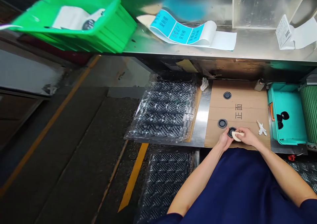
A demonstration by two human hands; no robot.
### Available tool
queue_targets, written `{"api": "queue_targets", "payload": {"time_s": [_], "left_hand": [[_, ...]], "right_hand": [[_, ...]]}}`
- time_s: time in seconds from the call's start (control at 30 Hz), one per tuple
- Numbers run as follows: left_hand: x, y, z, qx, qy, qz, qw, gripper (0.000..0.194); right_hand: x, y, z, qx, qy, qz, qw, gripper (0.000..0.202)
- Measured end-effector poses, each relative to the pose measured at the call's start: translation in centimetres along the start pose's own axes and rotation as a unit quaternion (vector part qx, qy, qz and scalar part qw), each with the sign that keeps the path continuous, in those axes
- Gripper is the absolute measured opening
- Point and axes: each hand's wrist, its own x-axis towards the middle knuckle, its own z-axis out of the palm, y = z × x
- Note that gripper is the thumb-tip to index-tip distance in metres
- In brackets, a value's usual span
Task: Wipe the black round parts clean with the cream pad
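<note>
My left hand (225, 140) grips a round black rubber-looking part (231, 131) by its edge, low over the cardboard sheet (247, 95). In my right hand (249, 136) is a cream-coloured, half-round piece (237, 136), its material not clear, pressed against or just over the black part. Two similar dark round parts lie on the cardboard: one ring-shaped piece (222, 123) close to my left hand and another dark disc (227, 95) farther back. To the right of my hands rests a crumpled white scrap (261, 128).
Stacked clear plastic trays (165, 108) stand at the left, with more trays (165, 181) below. A turquoise bin (288, 125) on the right holds several black parts. On the shelf above are a green bin (109, 29) and a blue label strip (178, 30). A small bottle (259, 84) stands behind.
</note>
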Motion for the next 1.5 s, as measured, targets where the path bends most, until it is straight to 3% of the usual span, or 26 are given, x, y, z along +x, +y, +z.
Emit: {"api": "queue_targets", "payload": {"time_s": [0.1,0.23,0.37,0.47,0.6,0.7,0.8,0.9,0.97,1.03,1.33,1.5], "left_hand": [[0.3,-0.3,-0.1,-0.007,0.025,-0.001,1.0,0.037],[0.4,-0.3,-0.3,-0.019,0.036,0.004,0.999,0.036],[0.3,0.1,-0.3,-0.019,0.034,0.001,0.999,0.04],[0.2,0.2,-0.1,-0.015,0.017,-0.001,1.0,0.042],[0.2,-0.1,-0.1,-0.002,0.039,-0.01,0.999,0.039],[0.2,-0.4,-0.3,0.003,0.044,-0.016,0.999,0.035],[0.0,-0.6,-0.2,0.024,0.041,-0.018,0.999,0.037],[-0.4,-0.1,0.6,0.036,0.001,-0.034,0.999,0.045],[-0.9,0.6,1.3,0.004,-0.033,-0.039,0.999,0.049],[-1.5,1.7,2.0,-0.048,-0.049,-0.041,0.997,0.049],[-3.9,5.8,4.3,-0.18,-0.067,-0.052,0.98,0.042],[-4.5,6.4,5.0,-0.209,-0.074,-0.043,0.974,0.06]], "right_hand": [[-0.1,-0.2,0.1,-0.076,0.08,0.014,0.994,0.031],[-0.4,-1.2,1.0,-0.156,0.036,-0.001,0.987,0.031],[-0.6,-1.7,1.5,-0.22,0.068,0.058,0.971,0.041],[-0.4,-1.7,1.8,-0.224,0.043,0.04,0.973,0.043],[0.2,-1.3,1.9,-0.226,0.071,0.089,0.967,0.047],[0.4,-0.9,1.8,-0.23,0.069,0.073,0.968,0.049],[1.0,0.0,1.1,-0.206,0.08,0.08,0.972,0.049],[2.3,1.5,-0.5,-0.126,0.161,0.133,0.97,0.048],[3.1,2.6,-1.4,-0.049,0.219,0.133,0.965,0.049],[3.3,3.6,-1.6,0.015,0.239,0.115,0.964,0.05],[0.8,7.7,1.8,0.1,0.177,0.133,0.97,0.048],[0.7,8.8,2.5,0.103,0.166,0.125,0.973,0.045]]}}
